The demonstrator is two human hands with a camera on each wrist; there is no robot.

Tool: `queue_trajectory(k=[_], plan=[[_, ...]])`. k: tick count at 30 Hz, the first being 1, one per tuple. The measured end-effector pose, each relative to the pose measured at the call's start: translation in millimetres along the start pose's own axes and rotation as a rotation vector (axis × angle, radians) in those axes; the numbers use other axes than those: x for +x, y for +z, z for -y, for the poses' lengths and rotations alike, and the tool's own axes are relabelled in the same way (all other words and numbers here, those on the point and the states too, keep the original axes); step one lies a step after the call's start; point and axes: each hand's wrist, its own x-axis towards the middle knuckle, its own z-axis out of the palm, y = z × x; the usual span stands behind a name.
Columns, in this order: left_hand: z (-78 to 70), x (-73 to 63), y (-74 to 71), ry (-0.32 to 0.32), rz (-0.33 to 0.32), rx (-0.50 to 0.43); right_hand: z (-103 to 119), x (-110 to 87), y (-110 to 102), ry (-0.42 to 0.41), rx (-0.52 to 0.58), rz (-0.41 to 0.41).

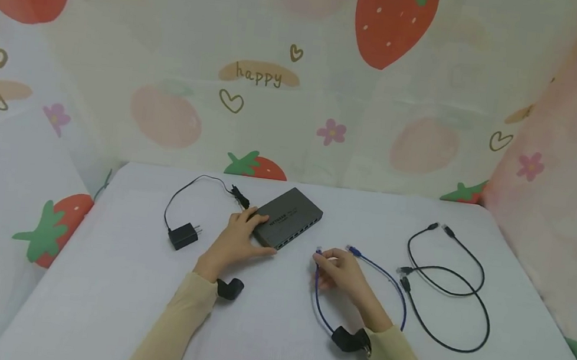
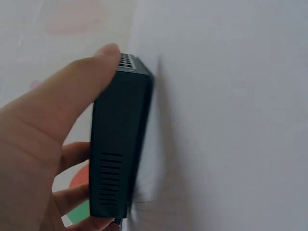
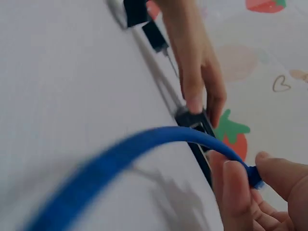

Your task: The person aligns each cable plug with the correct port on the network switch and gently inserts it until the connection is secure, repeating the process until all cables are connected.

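My left hand [image 1: 239,240] holds a black network switch [image 1: 292,213] by its near left end. In the left wrist view its thumb presses the edge by the ports and the other fingers lie along the opposite side of the switch [image 2: 120,130]. To the right of the switch, my right hand [image 1: 344,272] pinches one end of a blue network cable [image 1: 390,276] between thumb and fingers. The pinched plug [image 1: 319,250] points up and away, apart from the ports. The cable's other plug [image 1: 353,250] lies on the table just beyond that hand.
A black power adapter [image 1: 183,236] lies at left, its thin cord looping to the switch's back edge. Two black cables [image 1: 486,321] lie in loops at right. The white table [image 1: 92,312] meets a strawberry-printed backdrop [image 1: 272,131]. Both wrists carry small black cameras.
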Motion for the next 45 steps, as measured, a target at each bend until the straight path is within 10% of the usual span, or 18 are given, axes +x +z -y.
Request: queue_trajectory(k=[21,45], plan=[[10.5,2.9,9.9,0.046,-0.1,0.018,4,24.8,30,0.044,0.376,0.201],[9.5,2.2,7.4,0.022,-0.078,0.049,4,35.3,48,0.105,0.554,0.15]])
